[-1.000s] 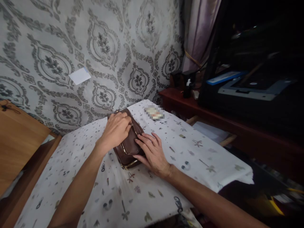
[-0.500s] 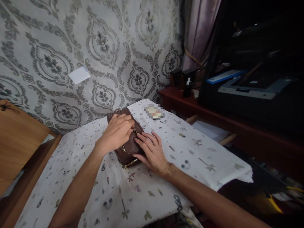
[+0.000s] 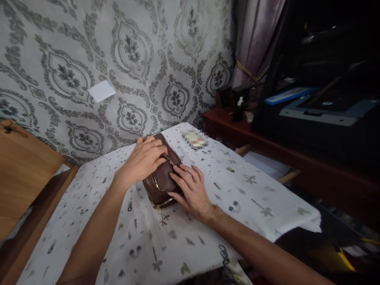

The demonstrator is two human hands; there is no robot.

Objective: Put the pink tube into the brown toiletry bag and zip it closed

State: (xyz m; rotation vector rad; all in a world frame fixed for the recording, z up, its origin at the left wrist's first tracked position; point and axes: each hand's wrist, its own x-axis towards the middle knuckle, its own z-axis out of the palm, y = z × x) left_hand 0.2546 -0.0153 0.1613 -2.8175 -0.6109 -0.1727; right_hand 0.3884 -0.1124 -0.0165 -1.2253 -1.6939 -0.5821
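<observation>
A small brown leather bag (image 3: 166, 180) with gold zippers lies on the patterned white cloth. My left hand (image 3: 147, 156) is over its far left part, fingers curled and pinched at the top pocket's zipper (image 3: 170, 160). The zipper pull itself is hidden by the fingertips. Against the bag's right side rests my right hand (image 3: 192, 190), fingers stretched out over the leather and thumb along the near edge. Another zipper (image 3: 156, 182) shows at the pocket's near left, and one more (image 3: 163, 204) runs along the bag's near end.
White cloth with small printed motifs covers the table (image 3: 249, 206). A blurred-out flat item (image 3: 195, 139) lies beyond the bag. Wallpaper with a white card (image 3: 101, 91) rises behind. To the right stand a reddish shelf (image 3: 225, 122) and a dark screen (image 3: 320, 59); a wooden panel (image 3: 26, 170) is left.
My left hand has shifted slightly away to the upper left along the pocket zipper, and more of that zipper shows. My right hand stays on the bag. The view has turned slightly left.
</observation>
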